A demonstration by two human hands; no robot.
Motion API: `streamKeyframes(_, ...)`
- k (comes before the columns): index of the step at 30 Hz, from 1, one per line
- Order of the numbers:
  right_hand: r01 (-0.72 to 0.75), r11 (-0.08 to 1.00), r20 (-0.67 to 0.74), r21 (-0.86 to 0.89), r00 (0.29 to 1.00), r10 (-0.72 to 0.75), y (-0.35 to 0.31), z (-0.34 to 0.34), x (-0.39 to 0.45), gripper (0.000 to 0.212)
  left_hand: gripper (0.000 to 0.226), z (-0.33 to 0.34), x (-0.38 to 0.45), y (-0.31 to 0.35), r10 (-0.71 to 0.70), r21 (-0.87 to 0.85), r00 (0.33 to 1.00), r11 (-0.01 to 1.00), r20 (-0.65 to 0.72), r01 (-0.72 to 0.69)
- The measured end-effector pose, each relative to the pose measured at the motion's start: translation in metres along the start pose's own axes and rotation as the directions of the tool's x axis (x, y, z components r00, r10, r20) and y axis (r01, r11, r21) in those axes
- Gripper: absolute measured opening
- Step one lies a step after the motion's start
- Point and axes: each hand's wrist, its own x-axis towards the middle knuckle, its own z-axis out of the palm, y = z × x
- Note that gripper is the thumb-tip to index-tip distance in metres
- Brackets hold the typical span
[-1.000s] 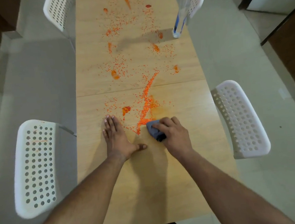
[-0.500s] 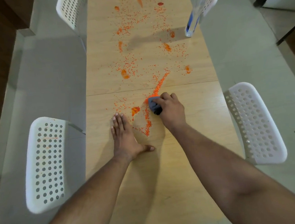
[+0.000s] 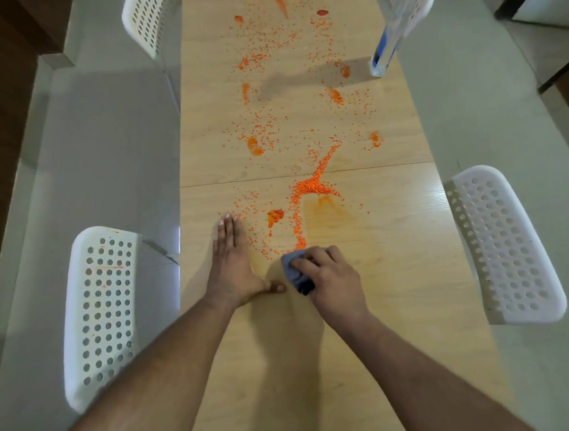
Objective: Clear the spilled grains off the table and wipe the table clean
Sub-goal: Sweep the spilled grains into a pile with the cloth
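The right hand [image 3: 333, 276] curls its fingers over a bunched grey cloth [image 3: 295, 271] pressed to the wooden table [image 3: 404, 308], the left hand [image 3: 230, 263] lies flat beside it with fingers straight, and orange grains [image 3: 313, 187] lie heaped just beyond them and scattered toward a clear bottle [image 3: 397, 21].

right hand [image 3: 333, 279] grips cloth [image 3: 293, 269] | left hand [image 3: 230, 261] flat on table [image 3: 401, 273] | grains [image 3: 313, 187] beyond

Table [image 3: 401, 273] – light wood, slight sheen, chairs [image 3: 506, 247] – perforated white plastic, cloth [image 3: 292, 266] – grey fabric
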Motion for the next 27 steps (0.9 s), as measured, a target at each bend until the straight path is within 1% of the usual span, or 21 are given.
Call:
streamKeyframes(2, -0.063, 0.998, -0.047, -0.004, 0.997, 0.063, -0.003, -0.002, 0.029, 0.044, 0.184, -0.001, 0.000, 0.000, 0.002, 0.000, 1.000, 1.000, -0.005, -0.002)
streamKeyframes(6, -0.206, 0.978, -0.076, 0.002, 0.976, 0.206, -0.002, -0.012, 0.097, 0.040, 0.181, -0.002, -0.001, -0.004, 0.027, 0.000, 1.000, 1.000, 0.004, -0.027)
streamKeyframes(8, -0.299, 0.952, -0.098, 0.063, 0.948, 0.304, 0.001, -0.018, 0.119, 0.046, 0.181, -0.004, 0.000, -0.010, 0.045, 0.002, 0.999, 0.999, 0.012, -0.045)
streamKeyframes(10, -0.367, 0.923, -0.131, 0.115, 0.916, 0.380, 0.000, -0.021, 0.123, 0.054, 0.180, -0.008, 0.001, -0.017, 0.077, 0.015, 0.997, 0.997, 0.029, -0.078)
streamKeyframes(12, -0.356, 0.924, -0.161, 0.136, 0.913, 0.375, -0.009, -0.022, 0.108, 0.059, 0.179, -0.014, 0.004, -0.025, 0.105, 0.032, 0.994, 0.994, 0.042, -0.106)
streamKeyframes(15, -0.270, 0.950, -0.139, 0.157, 0.946, 0.292, -0.038, -0.017, 0.060, 0.062, 0.179, -0.027, 0.013, -0.040, 0.125, 0.103, 0.990, 0.986, 0.066, -0.131)
streamKeyframes(17, -0.216, 0.969, -0.085, 0.116, 0.970, 0.227, -0.059, -0.006, 0.028, 0.059, 0.179, -0.037, 0.021, -0.050, 0.144, 0.146, 0.986, 0.977, 0.081, -0.154)
streamKeyframes(19, -0.195, 0.979, -0.024, 0.051, 0.980, 0.197, -0.076, 0.009, 0.009, 0.055, 0.178, -0.046, 0.029, -0.056, 0.172, 0.172, 0.980, 0.967, 0.098, -0.187)
streamKeyframes(20, -0.199, 0.979, -0.011, 0.031, 0.980, 0.200, -0.080, 0.015, 0.006, 0.054, 0.177, -0.048, 0.032, -0.057, 0.182, 0.180, 0.977, 0.963, 0.107, -0.199)
streamKeyframes(22, -0.241, 0.970, -0.038, 0.023, 0.970, 0.242, -0.082, 0.020, 0.020, 0.052, 0.178, -0.052, 0.038, -0.061, 0.203, 0.190, 0.971, 0.956, 0.125, -0.225)
streamKeyframes(27, -0.396, 0.918, -0.100, 0.018, 0.913, 0.395, -0.066, 0.008, 0.103, 0.047, 0.180, -0.050, 0.048, -0.067, 0.216, 0.176, 0.963, 0.954, 0.159, -0.243)
